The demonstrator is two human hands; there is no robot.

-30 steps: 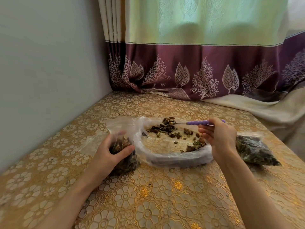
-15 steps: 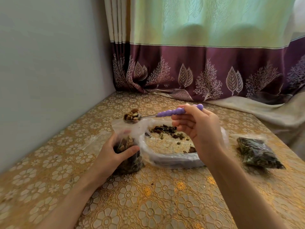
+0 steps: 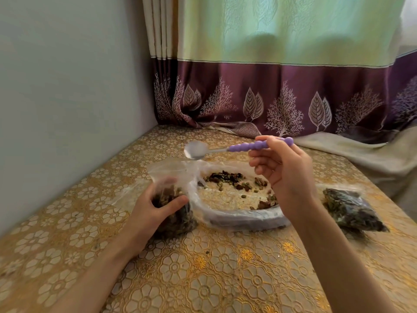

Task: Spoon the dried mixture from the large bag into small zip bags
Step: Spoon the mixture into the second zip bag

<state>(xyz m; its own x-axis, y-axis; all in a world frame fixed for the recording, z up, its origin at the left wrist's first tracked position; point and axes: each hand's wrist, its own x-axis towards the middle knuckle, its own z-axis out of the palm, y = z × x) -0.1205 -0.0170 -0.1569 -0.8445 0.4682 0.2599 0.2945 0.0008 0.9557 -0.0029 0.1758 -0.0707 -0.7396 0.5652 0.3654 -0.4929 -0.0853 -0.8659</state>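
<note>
Both hands gripping: right hand (image 3: pixel 286 175) spoon (image 3: pixel 228 149), now emptied; left hand (image 3: pixel 153 211) small bag (image 3: pixel 173 213).

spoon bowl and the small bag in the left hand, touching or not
Apart. The head view shows the empty spoon held by the right hand above the small bag, with tablecloth visible between them.

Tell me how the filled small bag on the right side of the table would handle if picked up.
The filled small bag looks like thin clear plastic, so it would probably sag and flex rather than stay stiff. Its dried contents look loose, so likely light and apt to shift. It lies flat on the table, so rolling seems unlikely.
</note>
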